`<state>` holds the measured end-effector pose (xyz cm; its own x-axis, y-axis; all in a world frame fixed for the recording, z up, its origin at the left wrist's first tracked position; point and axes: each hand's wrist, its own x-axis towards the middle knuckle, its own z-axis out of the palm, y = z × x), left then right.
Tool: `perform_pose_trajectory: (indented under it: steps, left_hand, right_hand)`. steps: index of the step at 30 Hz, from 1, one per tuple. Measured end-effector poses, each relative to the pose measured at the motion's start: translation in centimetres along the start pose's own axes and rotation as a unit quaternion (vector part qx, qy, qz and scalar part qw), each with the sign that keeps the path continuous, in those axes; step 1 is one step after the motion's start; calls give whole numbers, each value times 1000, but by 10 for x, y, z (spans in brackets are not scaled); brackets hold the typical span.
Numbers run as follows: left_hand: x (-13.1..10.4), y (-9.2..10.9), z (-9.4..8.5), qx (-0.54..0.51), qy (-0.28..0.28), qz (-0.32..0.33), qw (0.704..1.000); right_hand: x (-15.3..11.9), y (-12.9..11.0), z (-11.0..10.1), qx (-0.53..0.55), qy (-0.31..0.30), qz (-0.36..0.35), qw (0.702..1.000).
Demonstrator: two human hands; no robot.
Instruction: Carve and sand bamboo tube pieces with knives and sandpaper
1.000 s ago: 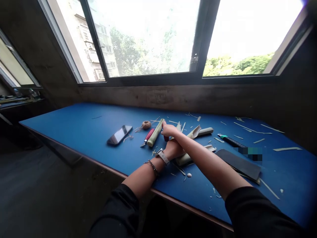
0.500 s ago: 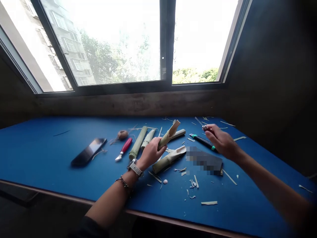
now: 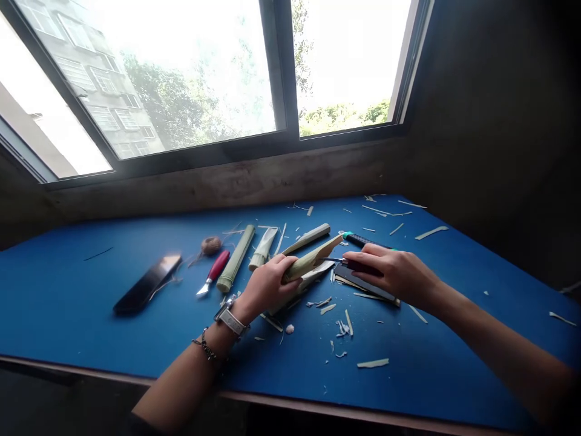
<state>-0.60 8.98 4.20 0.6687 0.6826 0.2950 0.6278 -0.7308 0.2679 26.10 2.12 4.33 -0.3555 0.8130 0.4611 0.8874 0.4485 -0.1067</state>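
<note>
My left hand (image 3: 270,283) is wrapped round a green bamboo piece (image 3: 307,262) with a long slanted, hollowed end pointing up and right. In my right hand (image 3: 393,269) is a carving knife (image 3: 362,266) with a dark red handle. Its thin metal end meets the cut opening of the bamboo, and the tip is hard to make out. Beneath the held piece lies another cut bamboo piece (image 3: 316,277), partly hidden by it and my left hand. A dark flat sheet or block (image 3: 370,287) rests below my right hand.
More bamboo pieces (image 3: 236,259) lie behind my left hand. A red-handled knife (image 3: 218,265), a twine ball (image 3: 211,245) and a phone (image 3: 147,286) are to the left. A black-and-green utility knife (image 3: 357,240) lies behind my right hand. Shavings (image 3: 373,363) litter the blue table (image 3: 82,315).
My right hand has come left and down, bringing the knife to the bamboo's cut opening. The held bamboo has tipped lower. The whole view has shifted and tilted slightly.
</note>
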Motion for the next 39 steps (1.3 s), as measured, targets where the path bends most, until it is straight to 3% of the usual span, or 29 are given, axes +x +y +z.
perform_pose_trajectory:
  steps: [5,9,11,17,19,24,29,31,34,37,39]
  left_hand:
    - [-2,4,-3,72,2,24,997]
    - [-2,-2,-6,66,25,-2,998]
    - [-1,-4,-7,53,30,-15,998]
    - [-4,8,0,43,23,18,999]
    - [-4,10,1,60,22,22,998]
    - [-3,2,-7,59,48,-20,997]
    - [-5,8,-7,51,53,-6,997]
    - [-6,12,-5,63,49,11,997]
    - [-6,10,-4,53,52,5,997]
    - [-3,4,-7,-27,68,-17,997]
    - [-2,2,-10,-106,65,-25,992]
  right_hand:
    - [1,5,2,13,-19,0,1000]
    - [-7,35,-10,-46,33,117,992]
    - [-8,38,-16,-61,42,142,987]
    - [2,0,-3,32,-35,2,999]
    - [3,0,0,15,-30,5,999]
    - [-5,23,-13,-66,53,129,988]
    - [0,0,-9,47,-25,17,998]
    - [3,-7,-5,38,-37,18,998]
    - [2,5,-8,8,-18,76,997]
    - [-5,29,-15,-36,29,192,980]
    - [-7,39,-15,-15,-14,216,976]
